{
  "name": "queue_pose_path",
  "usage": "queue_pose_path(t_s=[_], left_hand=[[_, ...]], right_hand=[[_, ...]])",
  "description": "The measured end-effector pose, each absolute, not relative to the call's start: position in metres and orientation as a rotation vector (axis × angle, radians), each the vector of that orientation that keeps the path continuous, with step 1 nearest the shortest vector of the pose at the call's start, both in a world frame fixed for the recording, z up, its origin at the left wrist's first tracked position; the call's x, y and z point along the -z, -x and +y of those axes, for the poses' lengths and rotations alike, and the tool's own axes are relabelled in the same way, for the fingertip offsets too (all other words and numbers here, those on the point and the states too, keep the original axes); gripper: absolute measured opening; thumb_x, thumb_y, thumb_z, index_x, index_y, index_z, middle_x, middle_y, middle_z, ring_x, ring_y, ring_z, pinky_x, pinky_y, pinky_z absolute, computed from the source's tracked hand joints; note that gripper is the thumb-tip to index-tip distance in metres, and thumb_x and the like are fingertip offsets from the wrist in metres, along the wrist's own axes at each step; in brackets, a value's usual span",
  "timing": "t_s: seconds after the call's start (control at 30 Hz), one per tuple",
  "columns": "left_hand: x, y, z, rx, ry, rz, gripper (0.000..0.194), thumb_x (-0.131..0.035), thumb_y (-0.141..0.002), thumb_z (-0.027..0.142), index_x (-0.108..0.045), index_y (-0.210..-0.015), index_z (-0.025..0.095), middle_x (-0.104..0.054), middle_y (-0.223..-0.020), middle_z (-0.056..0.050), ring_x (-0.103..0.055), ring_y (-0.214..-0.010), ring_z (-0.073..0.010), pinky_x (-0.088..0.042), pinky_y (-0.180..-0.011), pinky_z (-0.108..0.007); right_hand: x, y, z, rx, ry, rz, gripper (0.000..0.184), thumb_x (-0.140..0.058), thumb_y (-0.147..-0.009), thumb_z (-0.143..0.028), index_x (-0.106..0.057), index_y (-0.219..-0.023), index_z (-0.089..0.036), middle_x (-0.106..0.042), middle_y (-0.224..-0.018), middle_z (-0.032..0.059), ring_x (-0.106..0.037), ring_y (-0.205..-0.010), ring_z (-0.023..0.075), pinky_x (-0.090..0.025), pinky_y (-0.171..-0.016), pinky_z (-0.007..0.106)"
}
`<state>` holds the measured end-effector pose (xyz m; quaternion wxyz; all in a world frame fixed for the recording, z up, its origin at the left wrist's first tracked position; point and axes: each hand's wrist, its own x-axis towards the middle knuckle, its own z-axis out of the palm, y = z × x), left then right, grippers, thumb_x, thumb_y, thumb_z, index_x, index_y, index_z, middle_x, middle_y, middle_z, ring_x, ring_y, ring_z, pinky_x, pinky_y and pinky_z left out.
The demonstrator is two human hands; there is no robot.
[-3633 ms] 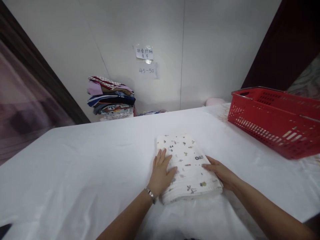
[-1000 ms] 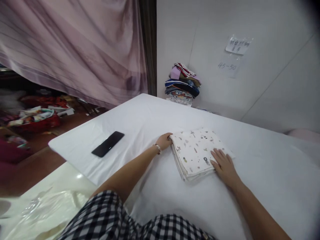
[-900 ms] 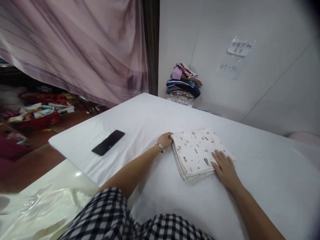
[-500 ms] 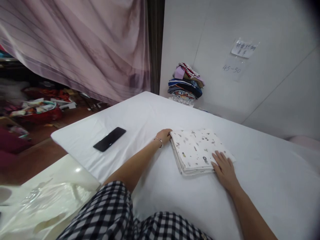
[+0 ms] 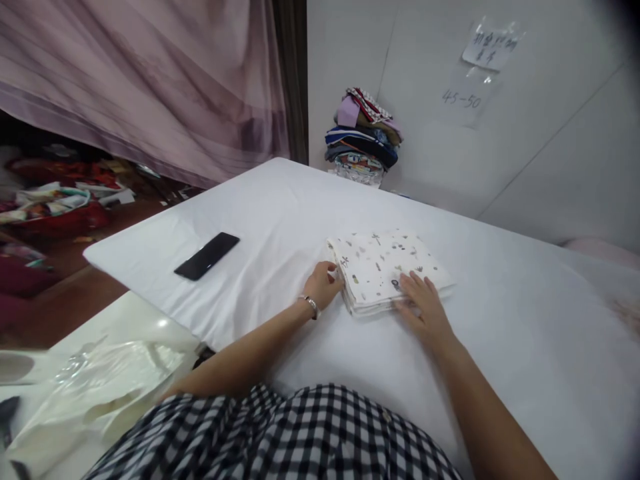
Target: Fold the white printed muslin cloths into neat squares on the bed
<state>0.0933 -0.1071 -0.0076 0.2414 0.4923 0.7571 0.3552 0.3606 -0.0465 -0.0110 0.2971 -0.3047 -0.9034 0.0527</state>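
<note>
A white folded cloth (image 5: 385,263) with small printed motifs lies in several layers on the white-covered table. At its left edge is my left hand (image 5: 323,285), fingers loosely bent with a gap between thumb and forefinger, the tips close against the folded layers. My right hand (image 5: 425,308) rests on the cloth's near edge toward the right, its fingers stretched out over the top and slightly blurred. The palm side of that hand is hidden.
A black phone (image 5: 207,256) lies on the table (image 5: 280,213) at left. Beyond the far edge stands a pile of folded fabrics (image 5: 363,137) against the wall. Clear plastic bags (image 5: 120,373) cover a lower surface at left. A pink curtain (image 5: 200,87) hangs behind.
My left hand has moved from the cloth's far left corner down along its left edge. My right hand has shifted left along the near edge. The view has tilted a little downward.
</note>
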Motion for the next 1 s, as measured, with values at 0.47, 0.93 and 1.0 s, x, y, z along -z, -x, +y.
queue_pose_path(t_s=[0.47,0.93,1.0], left_hand=[[-0.002,-0.136,-0.15,-0.823,-2.452,1.792,0.064,-0.065,-0.07,0.04,-0.043,-0.126,0.019,-0.038,-0.138,-0.013,-0.029,-0.129,-0.0294,-0.024,-0.104,-0.05],[0.01,-0.12,-0.123,-1.055,-2.476,1.83,0.024,-0.049,-0.084,0.029,-0.058,-0.104,0.019,-0.068,-0.101,-0.006,-0.058,-0.103,-0.0199,-0.037,-0.096,-0.042],[0.009,-0.122,-0.124,-1.036,-2.537,1.788,0.024,-0.05,-0.083,0.028,-0.058,-0.104,0.02,-0.066,-0.106,-0.007,-0.055,-0.108,-0.0209,-0.036,-0.098,-0.043]], right_hand=[[0.016,-0.347,-0.05,-0.141,0.723,-2.593,0.042,-0.042,-0.087,-0.023,-0.045,-0.129,-0.022,-0.044,-0.135,0.0045,-0.028,-0.131,0.0203,-0.019,-0.107,0.047],[0.035,-0.44,0.005,-0.392,1.657,-1.728,0.052,-0.046,-0.075,-0.018,-0.05,-0.127,-0.016,-0.049,-0.13,0.009,-0.043,-0.12,0.0226,-0.032,-0.103,0.041],[0.036,-0.44,0.005,-0.483,1.622,-1.708,0.052,-0.048,-0.075,-0.022,-0.049,-0.127,-0.019,-0.049,-0.129,0.0067,-0.044,-0.119,0.0213,-0.033,-0.102,0.039]])
